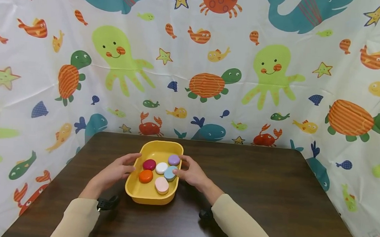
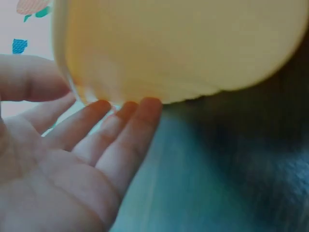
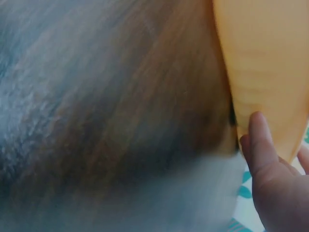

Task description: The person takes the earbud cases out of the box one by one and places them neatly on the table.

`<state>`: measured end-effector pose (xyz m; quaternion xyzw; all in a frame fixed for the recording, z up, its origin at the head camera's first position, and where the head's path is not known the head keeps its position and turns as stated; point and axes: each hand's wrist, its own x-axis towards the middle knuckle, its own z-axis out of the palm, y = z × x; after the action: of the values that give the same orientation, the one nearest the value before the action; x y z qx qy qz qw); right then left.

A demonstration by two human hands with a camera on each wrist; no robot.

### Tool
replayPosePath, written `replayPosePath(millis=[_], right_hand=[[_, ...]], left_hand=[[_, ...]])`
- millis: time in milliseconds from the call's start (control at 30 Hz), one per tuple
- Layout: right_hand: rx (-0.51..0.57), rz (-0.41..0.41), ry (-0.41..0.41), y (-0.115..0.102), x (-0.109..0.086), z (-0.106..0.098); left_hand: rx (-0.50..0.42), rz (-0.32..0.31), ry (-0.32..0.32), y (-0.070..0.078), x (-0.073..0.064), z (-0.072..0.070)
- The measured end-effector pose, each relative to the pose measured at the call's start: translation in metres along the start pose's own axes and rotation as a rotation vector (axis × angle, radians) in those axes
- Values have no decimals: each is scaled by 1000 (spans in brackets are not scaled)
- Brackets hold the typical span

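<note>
A yellow oblong tub (image 1: pixel 141 192) is between the two hands, over the left part of the table. The left hand (image 1: pixel 114 170) holds its left side, fingertips against the wall in the left wrist view. On the opposite side, the right hand (image 1: pixel 194 174) grips the wall, thumb over the rim and fingers outside. Smooth rounded pieces lie inside: purple (image 1: pixel 174 160), dark red (image 1: pixel 149 164), white (image 1: pixel 161 168), orange (image 1: pixel 145 176), light blue (image 1: pixel 170 173) and pale pink (image 1: pixel 161 185). The right thumb overlaps the light blue one in the head view.
The dark wooden table (image 1: pixel 254 186) extends well to the right of the tub. A white cloth (image 1: pixel 189 122) printed with sea animals hangs behind the table and along its sides. Small black devices sit at the left wrist (image 1: pixel 108 203) and right wrist (image 1: pixel 206 215).
</note>
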<state>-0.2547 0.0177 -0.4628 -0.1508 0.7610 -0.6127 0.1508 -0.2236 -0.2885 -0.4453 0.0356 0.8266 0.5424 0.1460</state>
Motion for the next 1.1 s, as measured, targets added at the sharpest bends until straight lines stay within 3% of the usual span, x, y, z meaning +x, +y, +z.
replayPosePath(millis=[333, 533, 667, 867, 1100], right_hand=[[-314, -16, 52, -14, -5, -6], [-510, -14, 124, -34, -10, -5], [-630, -55, 137, -48, -15, -1], [-753, -114, 135, -62, -18, 6], [-814, -160, 130, -68, -20, 14]], left_hand=[[86, -8, 35, 7, -5, 8], [132, -4, 61, 8, -11, 10], [138, -6, 70, 9, -14, 11], [130, 4, 74, 10, -16, 12], [106, -6, 88, 6, -18, 13]])
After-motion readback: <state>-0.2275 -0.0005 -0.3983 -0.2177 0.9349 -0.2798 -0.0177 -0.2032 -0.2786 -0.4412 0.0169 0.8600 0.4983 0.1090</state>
